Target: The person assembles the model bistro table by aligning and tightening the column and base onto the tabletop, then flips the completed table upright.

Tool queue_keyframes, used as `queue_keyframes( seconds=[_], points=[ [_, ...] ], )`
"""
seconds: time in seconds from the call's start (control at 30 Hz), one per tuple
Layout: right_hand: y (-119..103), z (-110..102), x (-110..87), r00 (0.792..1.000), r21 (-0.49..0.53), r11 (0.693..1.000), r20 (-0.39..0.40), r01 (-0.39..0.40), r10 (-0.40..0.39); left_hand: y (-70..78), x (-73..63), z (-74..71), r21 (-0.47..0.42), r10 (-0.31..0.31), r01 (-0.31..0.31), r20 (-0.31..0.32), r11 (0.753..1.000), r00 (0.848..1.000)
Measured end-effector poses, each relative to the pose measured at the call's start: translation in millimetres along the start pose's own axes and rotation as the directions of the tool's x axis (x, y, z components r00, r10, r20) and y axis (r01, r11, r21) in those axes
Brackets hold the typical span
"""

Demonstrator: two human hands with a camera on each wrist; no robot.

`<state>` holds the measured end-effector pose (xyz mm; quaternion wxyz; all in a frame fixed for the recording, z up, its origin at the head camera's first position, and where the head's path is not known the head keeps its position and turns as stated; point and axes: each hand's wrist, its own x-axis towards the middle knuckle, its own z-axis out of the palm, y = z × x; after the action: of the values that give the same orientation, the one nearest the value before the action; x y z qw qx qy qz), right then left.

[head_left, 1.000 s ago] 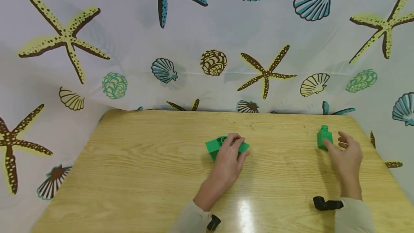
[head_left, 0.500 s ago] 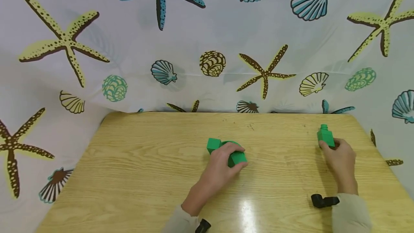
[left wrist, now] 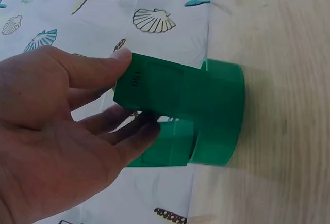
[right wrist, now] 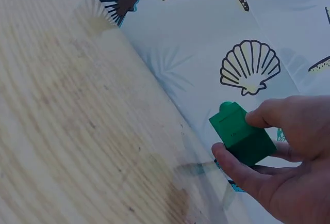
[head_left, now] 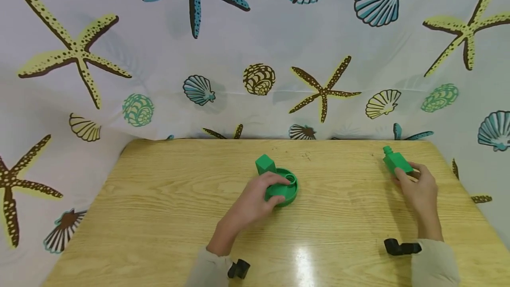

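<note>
I have the knobbed block (head_left: 398, 164) pinched by its base in my right grip (head_left: 419, 191), knob end pointing ahead-left toward the table's far side, while well leftward my left grip (head_left: 253, 194), nearer the round dish (head_left: 294, 195), pinches its upright block (left wrist: 154, 82).

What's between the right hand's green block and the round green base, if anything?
Nothing visible on the table between green block and round green base. Over the base itself, the left hand could obstruct: its fingers reach close to the raised ring.
</note>
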<state>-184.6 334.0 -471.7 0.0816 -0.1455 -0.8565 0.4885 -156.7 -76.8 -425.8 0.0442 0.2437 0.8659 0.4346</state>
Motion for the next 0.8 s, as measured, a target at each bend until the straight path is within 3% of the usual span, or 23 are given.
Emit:
queue_keyframes(
  seconds=[0.13, 0.23, 0.37, 0.47, 0.6, 0.8],
  points=[
    [-2.1, 1.1, 0.5, 0.994, 0.176, 0.982, 0.066, 0.071, -0.084, -4.2, -3.8, -8.5, -0.011, -0.031, 0.030, -0.009, 0.999, 0.999],
    [-2.3, 1.8, 0.2, 0.988, 0.241, 0.965, 0.082, 0.108, -0.131, -6.7, -5.8, -9.5, -0.016, -0.050, 0.050, -0.020, 0.999, 0.999],
    [-4.0, 4.4, -0.4, 0.980, 0.426, 0.896, 0.088, 0.126, -0.180, -9.1, -5.9, -3.1, 0.010, -0.041, 0.042, -0.086, 0.999, 0.995],
    [-9.3, 8.1, -0.8, 0.970, 0.412, 0.892, 0.070, 0.185, -0.233, -10.4, -4.6, 1.7, 0.062, -0.030, 0.041, -0.156, 0.997, 0.987],
    [-15.3, 12.6, -0.6, 0.957, 0.241, 0.931, 0.032, 0.273, -0.289, -12.0, -4.0, 3.4, 0.092, -0.031, 0.052, -0.215, 0.994, 0.976],
    [-18.8, 17.8, -0.2, 0.951, 0.266, 0.917, 0.004, 0.297, -0.309, -17.2, -5.6, 2.9, 0.060, -0.040, 0.056, -0.236, 0.997, 0.971]
  ],
)
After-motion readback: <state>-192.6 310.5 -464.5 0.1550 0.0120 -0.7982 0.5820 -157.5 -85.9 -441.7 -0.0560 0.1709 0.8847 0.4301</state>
